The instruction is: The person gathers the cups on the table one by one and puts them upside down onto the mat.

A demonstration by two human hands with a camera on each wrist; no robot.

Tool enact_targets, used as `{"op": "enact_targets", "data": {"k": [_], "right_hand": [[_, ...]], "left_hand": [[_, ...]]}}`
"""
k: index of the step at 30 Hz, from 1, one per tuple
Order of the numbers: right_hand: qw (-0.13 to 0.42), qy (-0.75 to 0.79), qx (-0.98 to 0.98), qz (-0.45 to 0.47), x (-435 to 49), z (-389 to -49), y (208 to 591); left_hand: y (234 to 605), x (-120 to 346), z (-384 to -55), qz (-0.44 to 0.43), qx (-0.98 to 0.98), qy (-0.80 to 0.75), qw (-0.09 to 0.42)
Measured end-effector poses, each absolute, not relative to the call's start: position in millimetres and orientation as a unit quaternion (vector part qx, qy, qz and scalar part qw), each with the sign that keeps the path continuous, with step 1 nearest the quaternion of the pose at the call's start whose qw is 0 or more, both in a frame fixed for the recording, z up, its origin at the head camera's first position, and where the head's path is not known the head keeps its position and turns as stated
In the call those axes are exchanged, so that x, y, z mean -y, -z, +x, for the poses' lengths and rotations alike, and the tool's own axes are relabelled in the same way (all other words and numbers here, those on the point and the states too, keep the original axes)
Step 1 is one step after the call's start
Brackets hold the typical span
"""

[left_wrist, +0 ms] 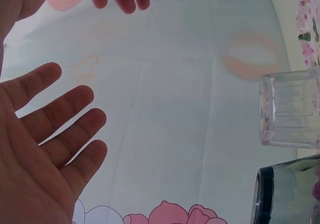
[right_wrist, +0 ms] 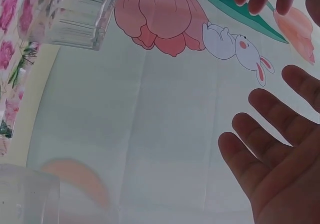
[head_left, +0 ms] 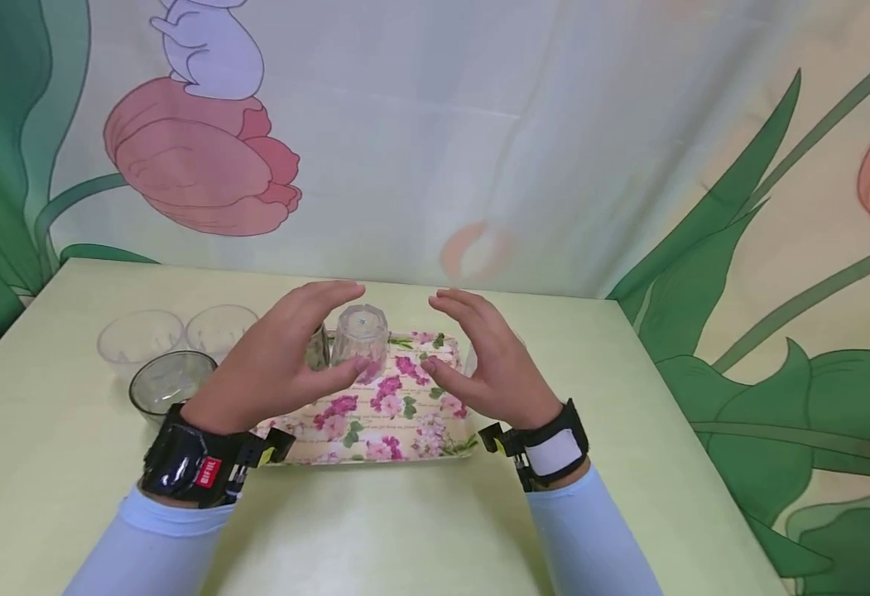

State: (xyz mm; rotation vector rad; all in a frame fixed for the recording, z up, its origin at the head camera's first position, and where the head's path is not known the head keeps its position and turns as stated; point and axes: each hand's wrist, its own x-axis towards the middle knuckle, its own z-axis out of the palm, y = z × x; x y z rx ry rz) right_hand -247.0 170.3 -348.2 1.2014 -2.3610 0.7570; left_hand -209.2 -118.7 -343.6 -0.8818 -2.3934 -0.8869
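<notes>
My left hand and right hand are raised over a floral tray, facing each other with a gap between them. Both have their fingers spread and slightly bent, holding nothing. Between them, farther back, a clear faceted glass stands upside down on the tray. A dark-tinted glass is beside it, mostly hidden behind the left hand in the head view. Toward the tray's right side, a translucent container shows in the right wrist view; the right hand covers most of it from above.
Left of the tray, two clear bowls and a dark-tinted bowl sit on the pale table, the dark one partly behind the left hand. A curtain printed with tulips and a rabbit hangs along the table's back edge.
</notes>
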Motion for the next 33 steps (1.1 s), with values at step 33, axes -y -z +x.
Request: {"op": "enact_targets", "data": {"k": [33], "right_hand": [[0.169,-0.272,0.853,0.412,-169.9,-245.3,348.8]], "left_hand": [[349.7,114.9,-212.0,-0.324,0.861,0.331,0.212]]}}
